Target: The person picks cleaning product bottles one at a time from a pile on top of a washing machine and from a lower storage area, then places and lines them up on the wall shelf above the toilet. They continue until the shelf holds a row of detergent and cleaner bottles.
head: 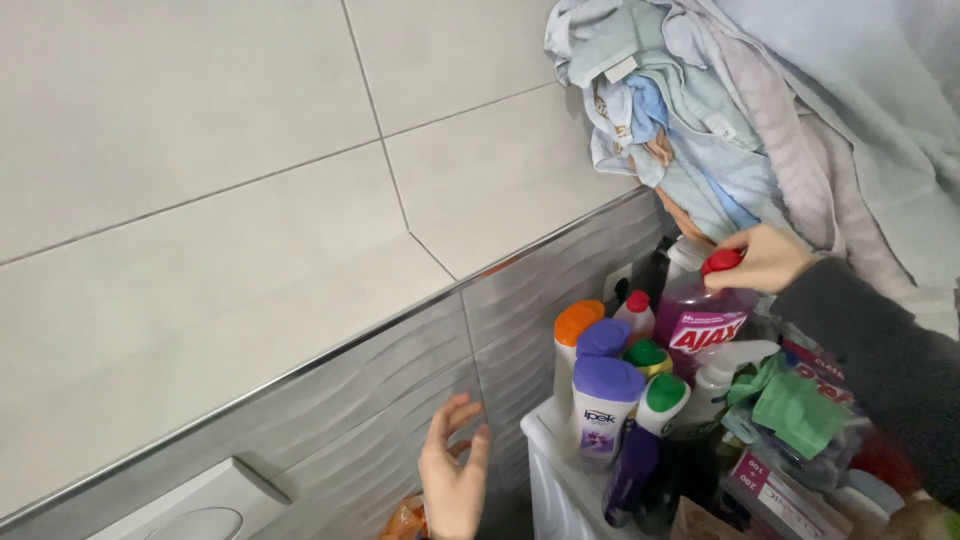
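**One head camera, close on a tiled corner**

We look from a single head-worn camera, angled down and tilted, facing the tiled wall (250,180). It sits close: bottles (610,390) crowd the lower right, and hanging laundry (720,110) fills the upper right corner.

Home bathroom: tiled wall (200,200), flush plate (200,505), cleaning bottles (620,380), hanging towels (700,110).

Right hand (765,258) gripping red cap (722,261) of purple bottle (700,325). Left hand (453,480) open near grey wall tiles (360,430). Towels (720,110) heaped above.
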